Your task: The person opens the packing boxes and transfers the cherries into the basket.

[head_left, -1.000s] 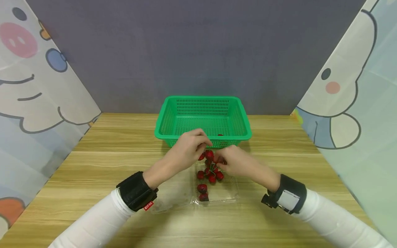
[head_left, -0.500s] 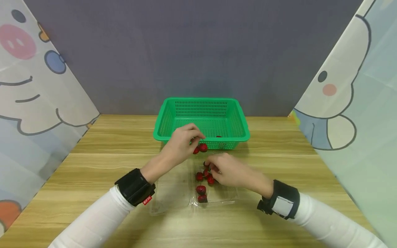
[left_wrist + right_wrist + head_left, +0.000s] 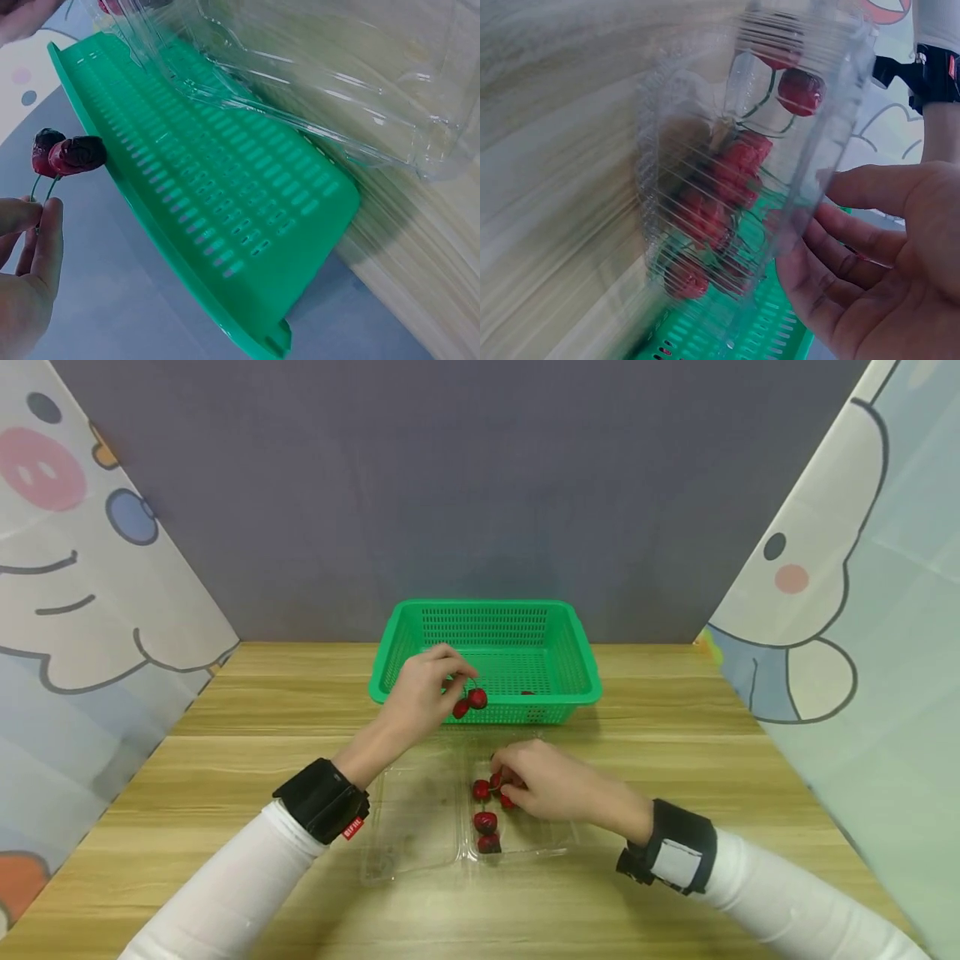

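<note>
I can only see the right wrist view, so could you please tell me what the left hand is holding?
Observer: The left hand pinches the stems of two cherries, which hang below it.
Operator: Thank you. Is the clear plastic container beside the right hand a single piece?
Observer: No, it is an open clamshell; its other half lies on the wood-grain table, to the person's left of the half with cherries in it.
Operator: And which is nearer to the person, please, that container or the green plastic basket?
Observer: The container is nearer; the head view shows the basket standing just beyond it.
</note>
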Available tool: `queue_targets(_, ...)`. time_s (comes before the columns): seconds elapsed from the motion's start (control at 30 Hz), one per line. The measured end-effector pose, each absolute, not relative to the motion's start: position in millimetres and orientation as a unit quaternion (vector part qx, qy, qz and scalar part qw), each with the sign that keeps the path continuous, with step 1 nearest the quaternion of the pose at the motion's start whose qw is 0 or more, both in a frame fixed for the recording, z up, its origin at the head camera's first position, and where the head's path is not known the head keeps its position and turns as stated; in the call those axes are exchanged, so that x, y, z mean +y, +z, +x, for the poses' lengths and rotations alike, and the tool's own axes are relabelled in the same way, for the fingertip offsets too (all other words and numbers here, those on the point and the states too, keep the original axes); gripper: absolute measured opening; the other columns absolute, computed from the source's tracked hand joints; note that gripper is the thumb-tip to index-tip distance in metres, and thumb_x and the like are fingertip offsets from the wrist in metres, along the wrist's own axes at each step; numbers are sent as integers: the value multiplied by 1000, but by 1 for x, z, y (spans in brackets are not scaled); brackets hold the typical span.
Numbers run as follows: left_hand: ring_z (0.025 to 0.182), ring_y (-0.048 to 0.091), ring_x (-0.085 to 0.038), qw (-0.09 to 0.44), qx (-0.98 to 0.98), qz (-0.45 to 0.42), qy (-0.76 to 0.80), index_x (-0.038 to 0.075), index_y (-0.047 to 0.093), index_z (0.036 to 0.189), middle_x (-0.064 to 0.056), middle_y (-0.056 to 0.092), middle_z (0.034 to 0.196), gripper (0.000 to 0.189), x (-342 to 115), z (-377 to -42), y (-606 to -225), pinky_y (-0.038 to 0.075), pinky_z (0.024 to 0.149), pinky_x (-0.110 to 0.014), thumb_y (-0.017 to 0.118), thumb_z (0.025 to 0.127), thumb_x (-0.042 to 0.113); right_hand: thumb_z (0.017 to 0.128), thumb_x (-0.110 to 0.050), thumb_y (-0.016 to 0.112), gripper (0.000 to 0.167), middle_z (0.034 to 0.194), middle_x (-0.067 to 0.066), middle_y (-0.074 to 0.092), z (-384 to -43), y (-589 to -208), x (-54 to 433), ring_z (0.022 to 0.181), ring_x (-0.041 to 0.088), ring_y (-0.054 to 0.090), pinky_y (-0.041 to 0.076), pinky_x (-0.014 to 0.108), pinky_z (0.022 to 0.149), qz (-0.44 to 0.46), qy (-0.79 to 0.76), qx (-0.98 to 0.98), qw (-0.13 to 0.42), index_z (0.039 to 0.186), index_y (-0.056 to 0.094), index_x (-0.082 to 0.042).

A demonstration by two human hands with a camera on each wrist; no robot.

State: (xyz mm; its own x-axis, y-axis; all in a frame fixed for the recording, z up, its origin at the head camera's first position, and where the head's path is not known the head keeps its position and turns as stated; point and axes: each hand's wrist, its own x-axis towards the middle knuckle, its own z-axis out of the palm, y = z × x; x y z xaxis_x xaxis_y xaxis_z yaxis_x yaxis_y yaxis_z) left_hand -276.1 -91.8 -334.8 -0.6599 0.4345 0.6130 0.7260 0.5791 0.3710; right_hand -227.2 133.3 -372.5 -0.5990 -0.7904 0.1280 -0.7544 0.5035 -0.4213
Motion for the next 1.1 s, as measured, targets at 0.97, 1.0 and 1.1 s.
queue_targets(0.97, 89, 65, -22, 249, -864, -309, -311, 2, 78, 100, -9, 66, 99, 14, -100, -291, -330, 57, 77, -30, 66, 97, -4, 91, 3, 74, 10, 82, -3, 69, -225, -376, 134, 72, 4, 62, 53, 22, 65, -445, -221, 868, 15, 89, 72, -7)
queue_targets(1.0, 90, 65, -22, 249, -865, -307, -309, 2, 78, 101, -9, 66, 100, 15, -100, -291, -330, 57, 78, -30, 65, 98, -4, 91, 3, 73, 11, 81, -3, 69, -225, -376, 134, 72, 4, 61, 53, 22, 65, -445, -224, 867, 12, 88, 72, -7)
queue_targets(1.1, 90, 65, -24, 250, -867, -302, -308, 1, 78, 101, -10, 65, 101, 15, -101, -293, -330, 57, 78, -31, 65, 98, -4, 92, 3, 72, 10, 83, -2, 70, -224, -375, 136, 71, 4, 61, 52, 22, 64, -440, -228, 868, 10, 89, 72, -7)
